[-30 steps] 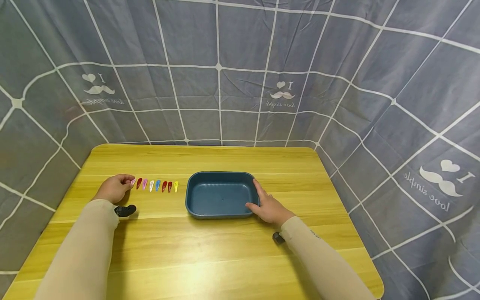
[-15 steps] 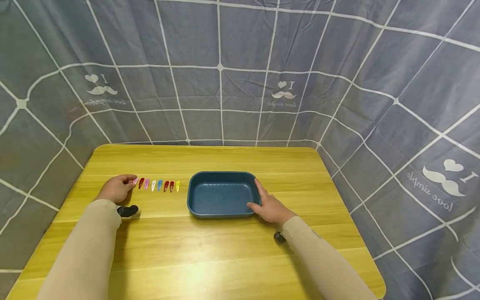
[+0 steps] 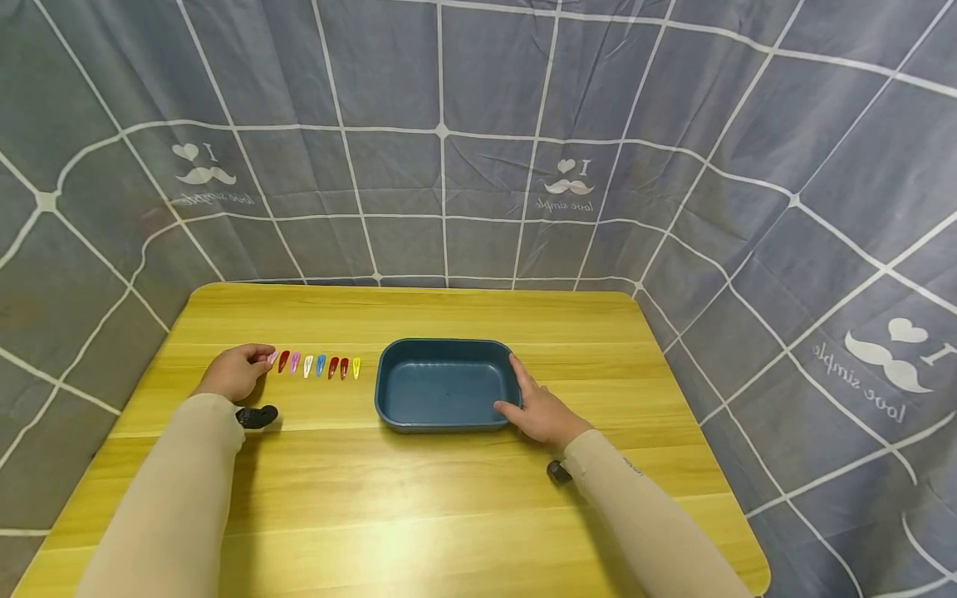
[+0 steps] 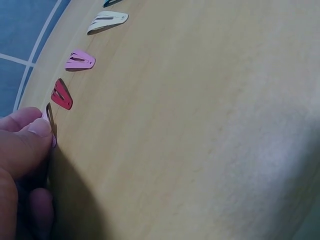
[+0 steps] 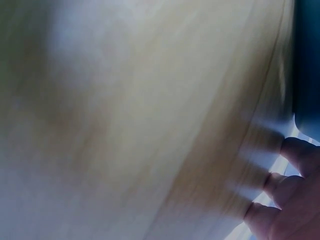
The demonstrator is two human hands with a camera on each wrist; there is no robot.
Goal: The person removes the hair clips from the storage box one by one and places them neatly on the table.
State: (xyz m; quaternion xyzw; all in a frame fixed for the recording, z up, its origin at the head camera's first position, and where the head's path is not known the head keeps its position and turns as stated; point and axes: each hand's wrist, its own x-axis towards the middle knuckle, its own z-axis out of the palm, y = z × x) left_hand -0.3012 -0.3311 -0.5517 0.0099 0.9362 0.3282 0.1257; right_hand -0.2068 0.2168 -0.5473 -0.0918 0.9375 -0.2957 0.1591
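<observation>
At the left end of a row of snap hair clips, my left hand (image 3: 233, 372) pinches a pink hair clip (image 4: 48, 117) between thumb and finger. The clip stands tilted on its edge at the table surface in the left wrist view. To its right lie a red clip (image 3: 283, 361), a pink clip (image 3: 295, 363), a white clip (image 3: 308, 366), a blue clip (image 3: 321, 365), two more red ones and a yellow clip (image 3: 356, 368). My right hand (image 3: 546, 411) holds the right side of a dark blue plastic basin (image 3: 449, 428), thumb over the rim, fingers along the outside.
The wooden table (image 3: 419, 515) has rounded corners. A grey curtain (image 3: 478, 183) with white lines hangs along its back and sides. A black wrist device (image 3: 257, 417) sticks out by the left sleeve, and another (image 3: 557, 473) by the right.
The whole scene has shifted slightly right in the head view. Both hands keep their places against the clip and the basin.
</observation>
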